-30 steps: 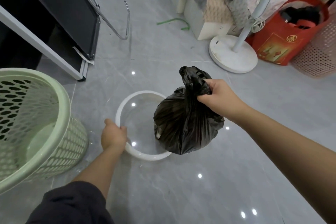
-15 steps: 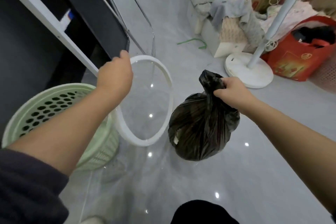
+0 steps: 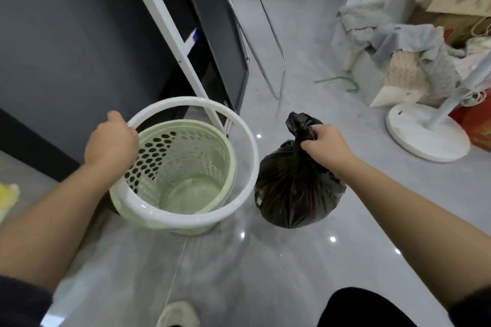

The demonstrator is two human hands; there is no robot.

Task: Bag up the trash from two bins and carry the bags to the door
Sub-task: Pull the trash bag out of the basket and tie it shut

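My left hand (image 3: pixel 111 141) is closed on the rim of a clear bin with a white ring (image 3: pixel 240 138), holding it up above the green basket (image 3: pixel 186 167), which I see through the clear wall. My right hand (image 3: pixel 325 147) is clenched around the knotted neck of the black trash bag (image 3: pixel 295 194), which hangs full and round just right of the two bins, near the clear one's wall; I cannot tell whether its bottom touches the floor.

The green basket stands upright on the grey tile floor (image 3: pixel 265 260) and looks bare inside. Right behind it rises a white frame (image 3: pixel 170 26) with dark panels leaning in it, and a thin metal rail (image 3: pixel 268 42) slants down to the floor just past that. A green strap (image 3: pixel 342 81) lies on the tiles farther out. To the right, well apart from the bag, sits the round white base of a stand (image 3: pixel 422 135), and behind it a heap of grey and pink cloth (image 3: pixel 409 53) over boxes, with a red bag (image 3: pixel 475 125) at the edge. My shoe (image 3: pixel 178 313) and dark knee (image 3: pixel 372 308) show at the bottom, and something yellow (image 3: pixel 8 196) lies at the far left.
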